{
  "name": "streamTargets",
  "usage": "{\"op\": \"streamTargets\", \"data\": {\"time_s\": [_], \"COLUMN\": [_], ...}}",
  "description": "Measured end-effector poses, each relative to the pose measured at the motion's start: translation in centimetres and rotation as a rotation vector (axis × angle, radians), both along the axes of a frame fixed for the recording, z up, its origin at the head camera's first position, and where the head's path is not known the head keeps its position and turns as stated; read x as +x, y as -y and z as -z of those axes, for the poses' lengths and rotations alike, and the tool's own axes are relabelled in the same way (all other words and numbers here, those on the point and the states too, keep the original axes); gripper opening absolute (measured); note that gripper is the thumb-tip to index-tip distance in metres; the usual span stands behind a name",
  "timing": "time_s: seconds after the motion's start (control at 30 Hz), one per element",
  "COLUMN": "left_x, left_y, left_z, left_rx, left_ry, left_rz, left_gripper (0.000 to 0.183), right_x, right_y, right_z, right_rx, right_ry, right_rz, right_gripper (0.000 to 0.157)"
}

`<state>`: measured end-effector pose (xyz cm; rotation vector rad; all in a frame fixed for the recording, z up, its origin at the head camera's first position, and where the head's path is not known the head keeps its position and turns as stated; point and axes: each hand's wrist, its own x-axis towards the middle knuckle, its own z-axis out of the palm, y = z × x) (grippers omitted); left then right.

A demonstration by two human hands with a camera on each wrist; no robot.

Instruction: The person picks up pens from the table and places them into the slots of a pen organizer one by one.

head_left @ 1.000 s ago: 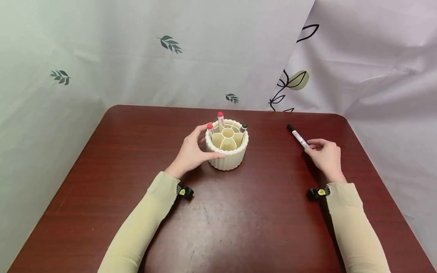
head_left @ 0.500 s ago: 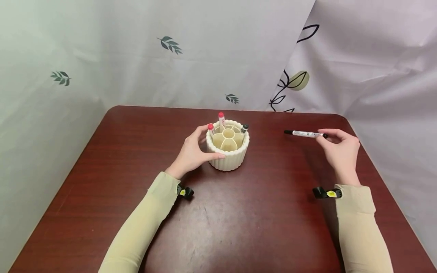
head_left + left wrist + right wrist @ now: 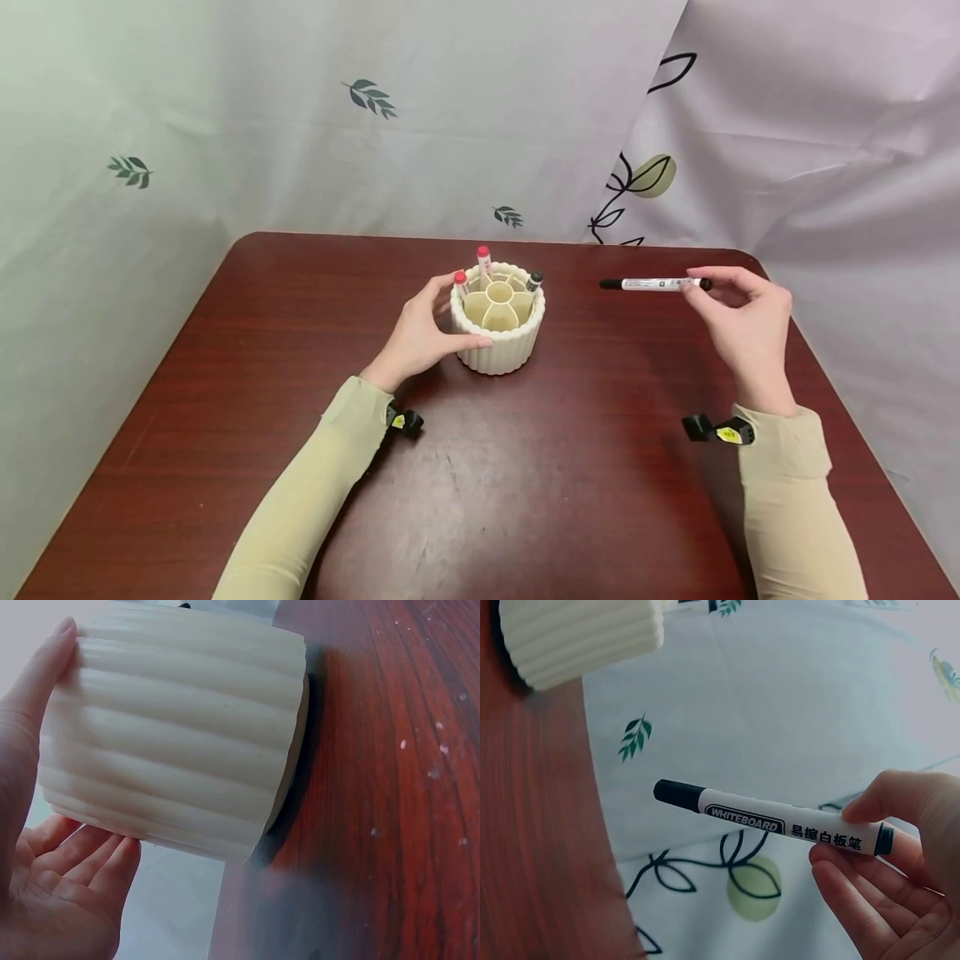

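Note:
A cream ribbed pen holder [image 3: 498, 354] with several compartments stands on the table. Two red-capped markers [image 3: 483, 260] and one black-capped marker [image 3: 535, 282] are in it. My left hand [image 3: 418, 337] grips its left side, thumb along the front and fingers behind; the left wrist view shows the fingertips [image 3: 127, 851] against the ribbed wall [image 3: 172, 727]. Off to the right, my right hand [image 3: 746, 325] pinches a white whiteboard marker [image 3: 648, 284] near its rear end. The marker is held above the table, roughly level, its black cap [image 3: 679, 794] pointing left toward the holder.
The dark red wooden table [image 3: 480, 500] reaches back to a pale curtain [image 3: 450, 125] with leaf prints. A strap with a small black camera [image 3: 405, 421] sits on the left wrist, and another camera [image 3: 716, 429] on the right.
My right hand has lifted the whiteboard marker off the table, turned it from slanted to nearly level, and shifted it slightly left. My left hand and the pen holder stay put.

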<state>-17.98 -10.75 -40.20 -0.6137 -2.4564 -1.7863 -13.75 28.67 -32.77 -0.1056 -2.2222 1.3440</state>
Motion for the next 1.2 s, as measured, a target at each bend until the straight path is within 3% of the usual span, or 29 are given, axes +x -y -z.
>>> {"op": "streamTargets", "data": {"time_s": [0.4,0.77,0.93,1.2], "left_x": [0.2,0.1,0.0,0.0], "left_y": [-0.1,0.1,0.1,-0.1], "left_z": [-0.1,0.1,0.1,0.1], "left_rx": [0.005,0.004,0.01,0.027], "left_ry": [0.005,-0.012,-0.012,-0.004], "left_rz": [0.001,0.006,0.004,0.01], "left_gripper": [0.095,0.094,0.094,0.096], "right_x": [1.4,3.0,2.7,1.5], "right_y": [1.8,6.1,7.8,10.1], "right_z": [-2.1,-5.4,-5.8,-5.0], "right_rx": [-0.053,-0.241,-0.186,-0.028], "right_ry": [-0.081,-0.236,-0.248,-0.208], "right_rz": [-0.107,-0.295,-0.359,-0.423], "right_gripper": [0.023,0.025,0.025,0.026]}}
